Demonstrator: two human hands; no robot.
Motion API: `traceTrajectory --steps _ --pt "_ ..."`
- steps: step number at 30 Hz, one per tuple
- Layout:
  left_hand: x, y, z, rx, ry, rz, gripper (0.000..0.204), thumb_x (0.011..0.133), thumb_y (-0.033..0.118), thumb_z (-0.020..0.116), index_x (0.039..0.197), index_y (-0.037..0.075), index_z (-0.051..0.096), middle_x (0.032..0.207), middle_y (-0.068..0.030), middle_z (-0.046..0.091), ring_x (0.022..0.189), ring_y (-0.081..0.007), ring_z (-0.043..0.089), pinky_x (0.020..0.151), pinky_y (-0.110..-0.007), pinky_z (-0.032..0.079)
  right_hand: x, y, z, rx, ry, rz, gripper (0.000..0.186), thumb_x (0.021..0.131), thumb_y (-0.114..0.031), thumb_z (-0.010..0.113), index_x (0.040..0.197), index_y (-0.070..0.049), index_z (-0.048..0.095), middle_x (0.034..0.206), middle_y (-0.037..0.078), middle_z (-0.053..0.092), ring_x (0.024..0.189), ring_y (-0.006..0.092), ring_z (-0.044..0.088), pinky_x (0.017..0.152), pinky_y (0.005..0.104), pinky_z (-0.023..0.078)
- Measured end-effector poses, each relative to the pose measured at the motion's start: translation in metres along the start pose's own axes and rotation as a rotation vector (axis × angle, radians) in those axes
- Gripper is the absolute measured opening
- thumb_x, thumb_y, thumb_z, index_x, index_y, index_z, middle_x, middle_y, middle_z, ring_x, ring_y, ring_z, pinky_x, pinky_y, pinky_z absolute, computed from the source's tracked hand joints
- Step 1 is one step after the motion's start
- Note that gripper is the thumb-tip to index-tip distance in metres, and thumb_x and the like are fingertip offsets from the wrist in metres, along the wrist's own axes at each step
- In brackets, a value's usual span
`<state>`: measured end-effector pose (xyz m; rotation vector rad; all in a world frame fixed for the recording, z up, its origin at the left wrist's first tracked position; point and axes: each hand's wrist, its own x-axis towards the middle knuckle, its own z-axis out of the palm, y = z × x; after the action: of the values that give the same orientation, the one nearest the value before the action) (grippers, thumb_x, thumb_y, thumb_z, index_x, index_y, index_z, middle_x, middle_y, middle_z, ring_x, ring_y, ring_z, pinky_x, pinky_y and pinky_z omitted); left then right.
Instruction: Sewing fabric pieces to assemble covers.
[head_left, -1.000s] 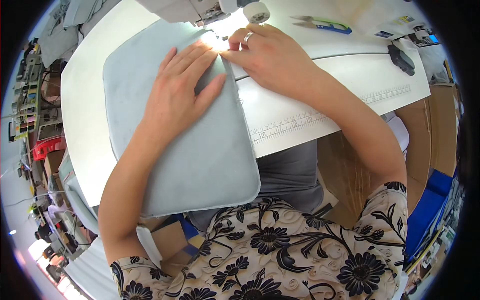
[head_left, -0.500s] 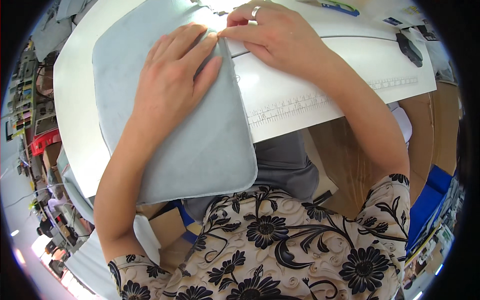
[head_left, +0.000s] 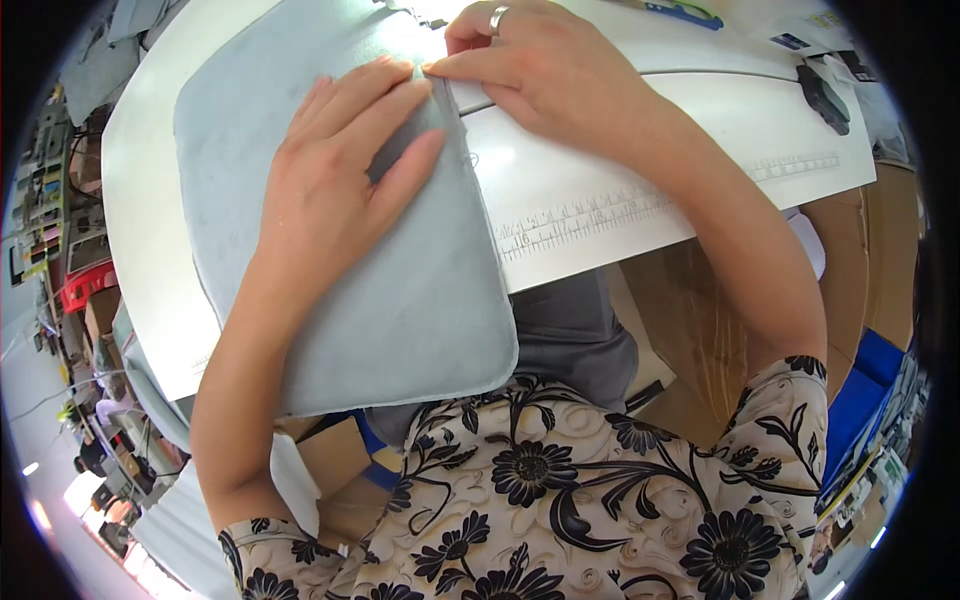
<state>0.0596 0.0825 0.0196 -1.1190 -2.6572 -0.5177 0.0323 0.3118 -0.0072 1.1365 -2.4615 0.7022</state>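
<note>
Fabric (head_left: 400, 300) under flat left hand (head_left: 330, 170); right hand (head_left: 550, 70) at edge.

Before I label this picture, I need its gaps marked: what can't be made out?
All in the head view:
Far end of the grey fabric: cut off by the top edge.
Fabric beneath the left hand: hidden by palm and fingers.
Blue-handled snips: partly cut off by the top edge.
Small shelf items: too small, near the dark rim.

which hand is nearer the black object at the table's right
Right. The right hand is left of the black object; the left hand lies farther left, on the gray fabric.
</note>
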Motion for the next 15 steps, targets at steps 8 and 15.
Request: traceTrajectory --steps 8,15 --pt "0.001 -0.003 0.004 0.044 0.026 0.042 0.035 0.087 0.020 0.072 0.118 0.003 0.067 0.126 -0.0116 0.066 0.123 -0.0299 0.060 0.106 -0.050 0.044 0.005 -0.009 -0.007 -0.137 -0.113 0.002 0.013 0.085 -0.013 0.060 0.093 -0.005 0.068 0.103 0.011 0.065 0.099 0.0273 0.061 0.087 0.0401 0.050" --pt "0.013 -0.013 0.012 0.082 0.061 0.050 0.035 0.088 0.022 0.070 0.118 0.004 0.067 0.125 -0.0120 0.067 0.123 -0.0293 0.060 0.105 -0.051 0.045 0.004 -0.003 0.000 -0.215 0.027 -0.014 0.015 0.085 -0.011 0.059 0.096 -0.005 0.067 0.104 0.012 0.066 0.097 0.0276 0.062 0.085 0.0397 0.051"
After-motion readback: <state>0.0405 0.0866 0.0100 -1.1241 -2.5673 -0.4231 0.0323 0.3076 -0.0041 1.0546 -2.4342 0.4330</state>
